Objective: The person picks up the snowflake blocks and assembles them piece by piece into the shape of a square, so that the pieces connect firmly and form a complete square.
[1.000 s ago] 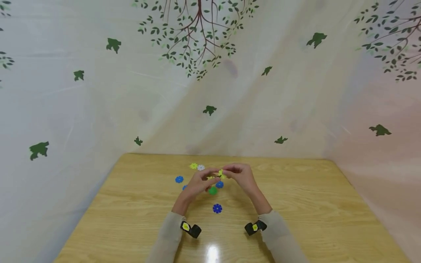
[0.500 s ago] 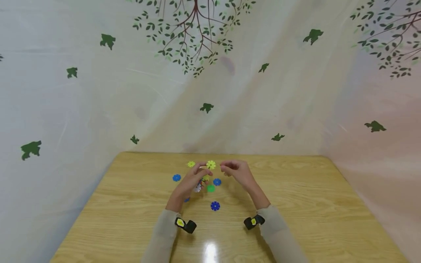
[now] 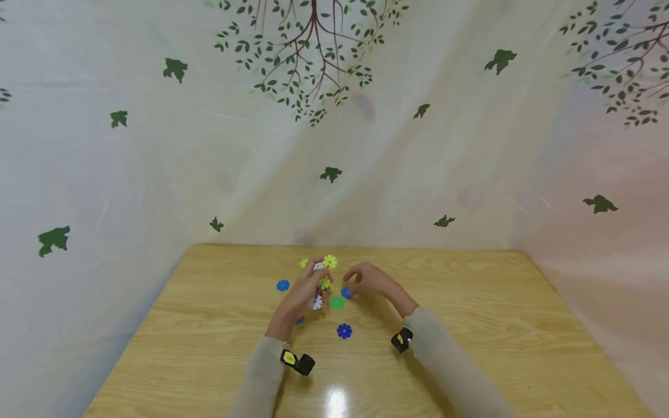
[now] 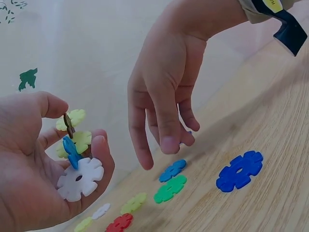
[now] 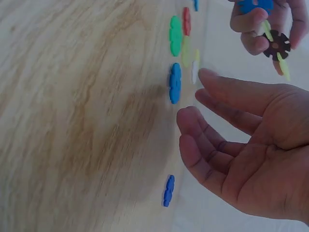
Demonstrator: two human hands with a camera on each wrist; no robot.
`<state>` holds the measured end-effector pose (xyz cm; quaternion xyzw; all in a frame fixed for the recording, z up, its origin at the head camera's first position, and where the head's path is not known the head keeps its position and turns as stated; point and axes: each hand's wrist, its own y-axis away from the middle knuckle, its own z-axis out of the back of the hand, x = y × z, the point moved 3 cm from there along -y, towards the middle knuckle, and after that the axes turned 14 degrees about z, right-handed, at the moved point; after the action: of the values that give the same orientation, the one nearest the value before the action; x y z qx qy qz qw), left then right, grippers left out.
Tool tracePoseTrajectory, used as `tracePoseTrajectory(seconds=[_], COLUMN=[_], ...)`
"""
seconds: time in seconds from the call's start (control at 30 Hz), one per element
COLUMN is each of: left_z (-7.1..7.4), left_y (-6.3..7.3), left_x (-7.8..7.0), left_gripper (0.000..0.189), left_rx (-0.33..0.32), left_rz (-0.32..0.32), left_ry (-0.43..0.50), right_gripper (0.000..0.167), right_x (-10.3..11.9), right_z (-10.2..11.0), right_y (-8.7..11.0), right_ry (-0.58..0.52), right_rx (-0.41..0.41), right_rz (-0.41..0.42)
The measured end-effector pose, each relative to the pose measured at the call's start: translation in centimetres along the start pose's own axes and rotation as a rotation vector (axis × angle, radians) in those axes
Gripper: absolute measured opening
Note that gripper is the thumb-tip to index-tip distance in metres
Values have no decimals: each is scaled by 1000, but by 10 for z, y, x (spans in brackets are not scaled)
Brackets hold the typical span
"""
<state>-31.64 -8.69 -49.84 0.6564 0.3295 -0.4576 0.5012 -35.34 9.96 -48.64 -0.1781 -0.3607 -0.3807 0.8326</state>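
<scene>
My left hand (image 3: 299,295) holds a chain of interlocked plastic flower discs above the table. In the left wrist view the chain runs from a white disc (image 4: 81,180) through a blue disc (image 4: 72,152), a yellow disc (image 4: 82,140) and a dark brown disc (image 4: 69,126) to another yellow disc (image 4: 75,117). My right hand (image 3: 373,280) hovers with loosely bent fingers over a loose blue disc (image 3: 345,292). Nothing sits between its fingers in the right wrist view, where that blue disc (image 5: 175,83) lies just beyond the fingertips. A green disc (image 3: 337,302) lies close by.
Nearer me on the wooden table (image 3: 470,348) lies a dark blue disc (image 3: 344,331). Another blue disc (image 3: 283,285) is left of my left hand. Red (image 4: 119,223), yellow (image 4: 133,203) and white (image 4: 101,211) discs lie further off. A printed cloth (image 3: 387,191) hangs behind the table.
Both hands were together at a yellow disc of the chain. My right hand let go, drew away, then lowered toward the loose blue disc, while my left hand kept the chain and shifted slightly left.
</scene>
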Motion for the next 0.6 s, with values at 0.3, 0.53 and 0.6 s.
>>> tracePoseTrajectory(seconds=[0.3,0.53,0.6], left_z=[-1,-2,-2], left_y=[0,-2,-3], left_x=[4,4,5], left_gripper=[35,35,34], left_rx=[-8,5,6], left_rz=[-12,-22,-19], left_ry=[15,57,66], right_gripper=[21,21,17], right_x=[0,-6,-7], right_z=[-14,-10,-7], right_y=[-4,1,2], right_ry=[135,33,-34], right_rx=[13,-98,-155], right_rz=[-88,-25,8])
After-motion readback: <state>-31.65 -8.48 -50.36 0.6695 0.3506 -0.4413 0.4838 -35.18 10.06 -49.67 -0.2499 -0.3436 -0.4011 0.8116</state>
